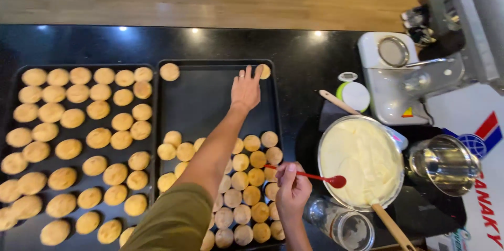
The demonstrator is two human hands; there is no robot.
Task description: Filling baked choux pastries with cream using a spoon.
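Observation:
My left hand (245, 89) reaches across the middle dark baking tray (210, 98), its fingertips on a round golden biscuit (264, 71) at the tray's far right corner. Another single biscuit (169, 71) lies at the far left corner. Several biscuits (247, 177) crowd the near half of this tray, partly hidden by my arm. My right hand (291, 188) holds a red spoon (315, 176), whose bowl hangs over the near edge of a metal bowl (321, 146) of pale cream. The left tray (152, 140) is filled with biscuits.
A wooden spoon (391, 225) rests in the cream bowl. A glass jar (341, 225) stands at the counter's near edge, a shiny metal cup (443, 161) to the right. Behind are a white appliance (399, 72), a round white-and-green gadget (354, 95) and another wooden handle (336, 101).

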